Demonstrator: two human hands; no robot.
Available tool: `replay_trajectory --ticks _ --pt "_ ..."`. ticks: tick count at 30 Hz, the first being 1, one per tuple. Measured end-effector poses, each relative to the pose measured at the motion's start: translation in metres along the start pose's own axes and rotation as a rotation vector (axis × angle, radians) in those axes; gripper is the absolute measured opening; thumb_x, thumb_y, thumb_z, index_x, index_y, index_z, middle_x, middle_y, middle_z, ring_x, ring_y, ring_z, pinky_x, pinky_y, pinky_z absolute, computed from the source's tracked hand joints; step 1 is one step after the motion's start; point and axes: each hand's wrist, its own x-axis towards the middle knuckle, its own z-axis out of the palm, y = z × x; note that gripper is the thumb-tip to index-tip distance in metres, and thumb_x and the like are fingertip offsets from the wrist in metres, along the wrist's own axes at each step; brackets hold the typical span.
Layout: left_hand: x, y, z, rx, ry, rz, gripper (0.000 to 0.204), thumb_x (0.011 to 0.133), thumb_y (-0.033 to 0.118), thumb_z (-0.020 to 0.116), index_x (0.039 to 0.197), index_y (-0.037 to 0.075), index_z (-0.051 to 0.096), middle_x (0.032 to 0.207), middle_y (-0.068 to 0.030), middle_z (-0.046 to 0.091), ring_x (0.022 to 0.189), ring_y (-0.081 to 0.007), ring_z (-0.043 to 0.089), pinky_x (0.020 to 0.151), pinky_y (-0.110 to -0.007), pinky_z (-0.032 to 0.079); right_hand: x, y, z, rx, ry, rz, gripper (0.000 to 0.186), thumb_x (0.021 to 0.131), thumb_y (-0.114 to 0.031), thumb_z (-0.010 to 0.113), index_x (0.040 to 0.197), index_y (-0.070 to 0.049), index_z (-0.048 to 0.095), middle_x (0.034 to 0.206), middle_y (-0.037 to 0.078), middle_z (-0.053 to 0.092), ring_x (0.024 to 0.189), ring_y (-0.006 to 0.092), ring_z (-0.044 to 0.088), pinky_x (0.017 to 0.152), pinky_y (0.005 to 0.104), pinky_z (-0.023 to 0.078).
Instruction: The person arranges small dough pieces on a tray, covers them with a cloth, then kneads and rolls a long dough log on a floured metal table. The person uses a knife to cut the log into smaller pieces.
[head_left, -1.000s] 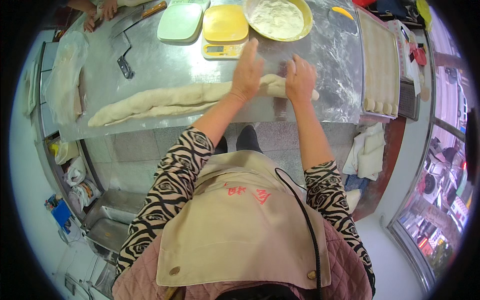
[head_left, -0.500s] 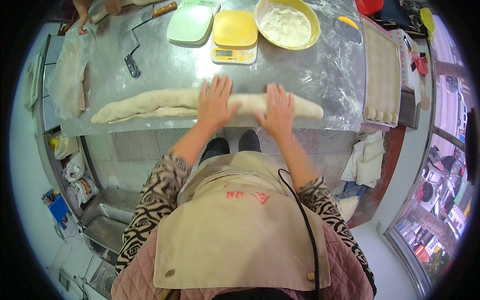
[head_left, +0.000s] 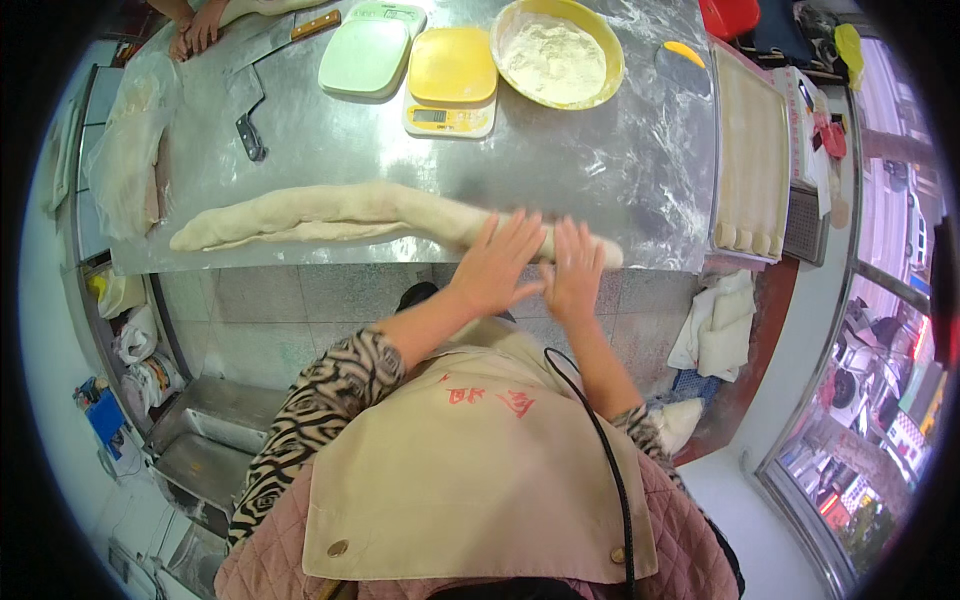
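Note:
A long roll of pale dough (head_left: 335,212) lies along the near edge of the metal table, its surface lumpy and folded on the left. My left hand (head_left: 500,262) rests flat on its right part, fingers outstretched. Close beside it, my right hand (head_left: 575,270) presses on the roll near its right end, fingers extended and slightly blurred. Neither hand grips anything. Beyond the dough stand a yellow-topped scale (head_left: 452,80), a pale green scale (head_left: 368,55) and a yellow bowl (head_left: 612,85) holding white flour (head_left: 556,58).
On the metal table (head_left: 400,155) lie a black-handled tool (head_left: 250,137) and a wooden-handled knife (head_left: 316,25). Plastic-covered dough (head_left: 135,160) sits at left. Another person's hands (head_left: 195,30) work at the far left. A tray (head_left: 750,140) with dough pieces stands right.
Both hands have slid toward me; my left hand has also moved right, closer to my right hand. The roll's right part has rolled nearer the table edge. The view has shifted slightly.

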Motion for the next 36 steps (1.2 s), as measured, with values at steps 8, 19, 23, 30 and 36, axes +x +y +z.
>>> replay_trajectory --ticks 8,19,23,30,36 --pt "0.093 -0.043 0.026 0.167 0.11 -0.167 0.076 0.105 0.056 0.055 0.159 0.003 0.048 0.17 -0.0127 0.042 0.159 -0.0366 0.034 0.129 -0.063 0.019 0.099 0.065 0.012 -0.172 0.153 -0.004 0.071 0.101 -0.043 0.064 0.16 -0.008 0.049 0.168 0.018 0.044 0.159 0.0397 0.034 0.128 0.0676 0.016" --pt "0.004 -0.003 -0.02 0.016 -0.355 -0.127 0.088 0.094 0.05 0.072 0.165 0.009 0.041 0.176 -0.0107 0.034 0.161 -0.0373 0.03 0.129 -0.061 0.022 0.014 0.067 -0.024 -0.041 -0.044 0.025 0.084 0.091 -0.047 0.075 0.162 -0.013 0.047 0.169 0.017 0.043 0.157 0.0412 0.036 0.126 0.0683 0.021" --pt "0.065 -0.035 0.003 0.163 -0.066 -0.163 0.075 0.101 0.049 0.062 0.16 0.005 0.047 0.174 -0.0127 0.035 0.161 -0.0373 0.03 0.13 -0.061 0.02 0.089 0.087 -0.017 -0.142 0.115 0.132 0.077 0.092 -0.043 0.076 0.158 -0.011 0.052 0.166 0.018 0.046 0.156 0.0409 0.037 0.126 0.0651 0.024" --pt "0.081 -0.042 0.006 0.309 -0.105 -0.241 0.067 0.104 0.038 0.057 0.16 0.004 0.046 0.172 -0.0165 0.037 0.161 -0.0393 0.029 0.13 -0.061 0.019 0.145 -0.001 0.0 0.109 -0.1 -0.158 0.066 0.098 -0.042 0.068 0.151 -0.003 0.059 0.163 0.019 0.051 0.154 0.0412 0.04 0.127 0.0578 0.024" --pt "-0.006 -0.007 -0.021 0.002 -0.283 -0.122 0.073 0.1 0.037 0.063 0.162 0.002 0.044 0.169 -0.016 0.043 0.158 -0.0364 0.035 0.13 -0.057 0.023 0.039 -0.002 -0.005 0.059 -0.181 -0.096 0.086 0.091 -0.043 0.076 0.164 -0.01 0.043 0.171 0.013 0.042 0.159 0.0341 0.035 0.129 0.0581 0.022"
